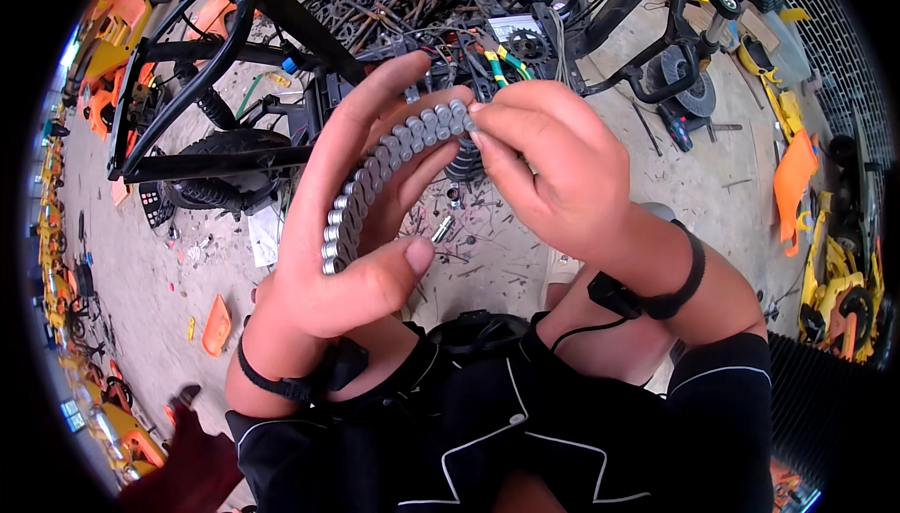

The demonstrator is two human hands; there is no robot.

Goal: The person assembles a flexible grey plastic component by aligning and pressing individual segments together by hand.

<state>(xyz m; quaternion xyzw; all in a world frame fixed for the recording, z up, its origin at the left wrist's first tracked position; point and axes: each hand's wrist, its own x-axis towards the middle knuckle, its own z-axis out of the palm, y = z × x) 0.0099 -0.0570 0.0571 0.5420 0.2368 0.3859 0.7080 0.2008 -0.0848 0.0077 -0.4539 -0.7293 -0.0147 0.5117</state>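
Bright, even daylight with soft shadows; sharp centre, strong fisheye bending and black vignette at edges.

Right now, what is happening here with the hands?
A person holds a short grey roller chain up in both bare hands. The left hand cradles it along the palm, and the right hand pinches its upper end. Behind, on the dusty ground, stand black frames with small wheels, and orange plastic parts lie around.

Left hand (352, 222) cupped palm-up, right hand (544, 171) fingers pinched beside it
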